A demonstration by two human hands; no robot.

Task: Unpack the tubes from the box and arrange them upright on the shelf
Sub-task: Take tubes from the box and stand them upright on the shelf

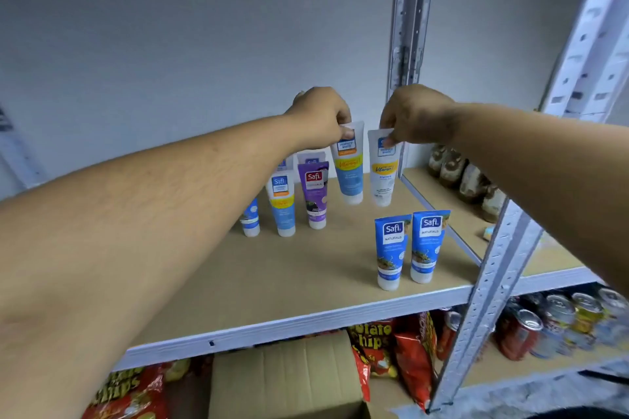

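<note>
We are pinching two "Perfect White" tubes by their top seams, left hand (pixel 323 116) gripping the blue tube (pixel 349 170), right hand (pixel 417 114) the white tube (pixel 384 173), above the tan shelf (pixel 272 282) against a grey wall (pixel 170 61).

My shelf (pixel 289 269) is a tan board with a pale front edge. Two blue Safi tubes (pixel 410 248) stand cap-down near the front right, side by side. A purple tube (pixel 315 194) and blue-and-white tubes (pixel 281 204) stand further back left.
</note>
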